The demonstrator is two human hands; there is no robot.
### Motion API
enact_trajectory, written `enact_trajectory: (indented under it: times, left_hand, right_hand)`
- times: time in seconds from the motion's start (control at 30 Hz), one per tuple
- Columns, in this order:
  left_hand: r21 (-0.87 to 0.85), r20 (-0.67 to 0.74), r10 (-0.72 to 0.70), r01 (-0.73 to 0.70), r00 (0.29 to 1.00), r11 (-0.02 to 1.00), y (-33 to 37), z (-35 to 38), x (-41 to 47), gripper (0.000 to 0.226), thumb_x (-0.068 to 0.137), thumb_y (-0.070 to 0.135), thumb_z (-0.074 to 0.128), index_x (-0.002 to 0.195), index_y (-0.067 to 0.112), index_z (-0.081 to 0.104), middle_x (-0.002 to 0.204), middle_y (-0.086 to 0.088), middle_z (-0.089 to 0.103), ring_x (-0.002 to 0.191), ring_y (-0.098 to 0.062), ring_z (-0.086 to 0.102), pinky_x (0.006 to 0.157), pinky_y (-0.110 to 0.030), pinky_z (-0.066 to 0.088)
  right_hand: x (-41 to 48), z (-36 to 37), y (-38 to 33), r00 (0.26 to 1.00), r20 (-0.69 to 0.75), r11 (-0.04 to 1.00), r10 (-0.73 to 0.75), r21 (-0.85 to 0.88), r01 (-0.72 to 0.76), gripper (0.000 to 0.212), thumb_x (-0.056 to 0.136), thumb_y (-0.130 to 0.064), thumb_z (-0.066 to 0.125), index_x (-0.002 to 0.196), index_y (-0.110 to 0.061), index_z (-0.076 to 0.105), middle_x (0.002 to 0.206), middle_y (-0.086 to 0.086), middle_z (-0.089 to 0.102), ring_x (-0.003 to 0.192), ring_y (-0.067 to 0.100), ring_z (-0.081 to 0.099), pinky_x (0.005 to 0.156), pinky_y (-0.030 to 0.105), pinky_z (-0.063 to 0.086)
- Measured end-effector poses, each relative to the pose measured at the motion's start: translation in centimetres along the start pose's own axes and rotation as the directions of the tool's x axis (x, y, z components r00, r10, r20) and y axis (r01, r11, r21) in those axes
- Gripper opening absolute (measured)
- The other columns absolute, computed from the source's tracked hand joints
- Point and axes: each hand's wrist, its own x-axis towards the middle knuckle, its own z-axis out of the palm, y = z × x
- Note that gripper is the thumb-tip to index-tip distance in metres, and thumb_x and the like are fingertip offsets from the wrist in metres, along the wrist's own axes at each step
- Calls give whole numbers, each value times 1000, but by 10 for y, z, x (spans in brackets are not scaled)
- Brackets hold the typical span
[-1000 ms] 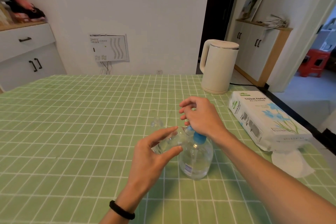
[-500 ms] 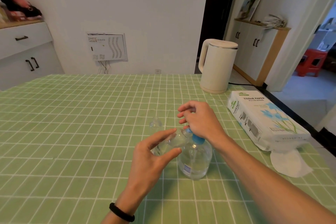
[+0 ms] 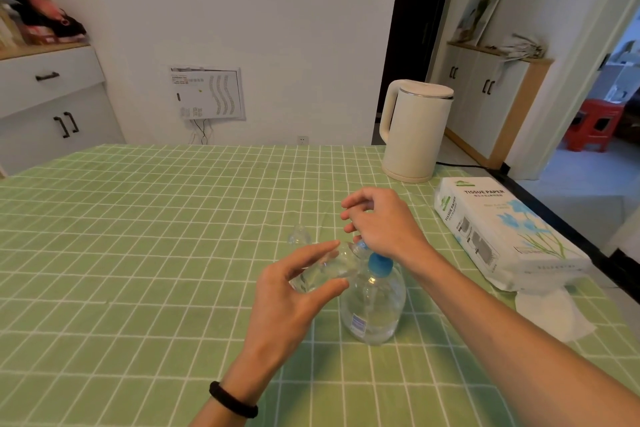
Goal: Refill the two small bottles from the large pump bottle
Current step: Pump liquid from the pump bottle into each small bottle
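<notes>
Here, your left hand [image 3: 294,291] pinches a small clear plastic bottle [image 3: 325,270] between thumb and fingertips. It is tilted, with its open neck against the blue spout of the large pump bottle [image 3: 374,308]. The large bottle is clear and round-shouldered, with a blue collar and a small blue-and-white label low on its side. It stands upright on the green checked tablecloth [image 3: 138,253], right of the middle and closer to the table's near edge than to its far one.

Your right hand [image 3: 381,225] sits over the pump head, its fingers loosely curled and spread. The head itself is hidden, so I cannot tell whether your thumb grips it.

A second small clear bottle [image 3: 299,236] stands upright just beyond your left hand's fingertips. A cream electric kettle [image 3: 412,132] stands at the far right corner, and a white tissue paper pack [image 3: 502,232] lies along the right edge.
</notes>
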Motion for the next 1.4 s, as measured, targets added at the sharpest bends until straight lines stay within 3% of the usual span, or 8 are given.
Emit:
enact_trajectory:
  times: [0.57, 0.73, 0.9, 1.03, 1.17, 1.4]
  left_hand:
    - [-31, 12, -29, 29, 1000, 999, -6, 3, -4, 49, 75, 24, 92, 119, 40, 76, 117, 24, 78, 116, 2, 71, 100, -11, 50]
    - [-8, 2, -18, 18, 1000, 1000, -2, 2, -1, 49, 76, 24, 92, 118, 42, 77, 116, 25, 77, 115, 3, 71, 100, -12, 50]
    - [-1, -2, -15, 15, 1000, 1000, -3, 2, -1, 48, 76, 22, 92, 120, 38, 77, 115, 25, 77, 113, 3, 71, 99, -10, 49]
    - [-8, 9, -39, 40, 999, 999, -7, 2, -4, 49, 76, 22, 92, 120, 37, 77, 117, 24, 77, 116, 3, 70, 101, -12, 50]
    - [-7, 15, -47, 47, 999, 999, -7, 3, -5, 49, 75, 28, 91, 121, 37, 76, 117, 26, 77, 115, 6, 69, 98, -6, 47]
    - [4, 8, -46, 46, 999, 999, -3, 2, -4, 49, 76, 24, 92, 119, 40, 77, 115, 26, 77, 113, 5, 70, 97, -7, 47]
  right_hand:
    - [-6, 3, 7, 999, 10, 999, 38, 14, -38, 22, 101, -9, 55, 100, -24, 71, 91, -8, 77, 78, 8, 76, 62, 22, 55]
    - [-2, -3, -4, 1000, 12, 997, -5, -76, 6, 16, 100, -17, 58, 102, -26, 71, 88, -7, 78, 80, 11, 76, 70, 33, 60]
    - [0, -1, 1, 999, 14, 1000, 30, 1, -30, 21, 100, -10, 56, 101, -24, 72, 91, -8, 77, 76, 6, 76, 63, 25, 59]
    - [-3, 4, 8, 998, 31, 997, 61, 39, -62, 24, 100, -6, 54, 99, -22, 72, 92, -6, 77, 77, 8, 76, 67, 27, 61]
    - [-3, 5, 10, 998, 25, 997, 59, 46, -60, 28, 101, -3, 51, 99, -21, 72, 91, -6, 77, 77, 8, 76, 70, 29, 63]
    - [0, 1, 3, 999, 32, 999, 33, -11, -32, 23, 101, -7, 52, 103, -22, 70, 93, -6, 77, 79, 9, 76, 73, 33, 64]
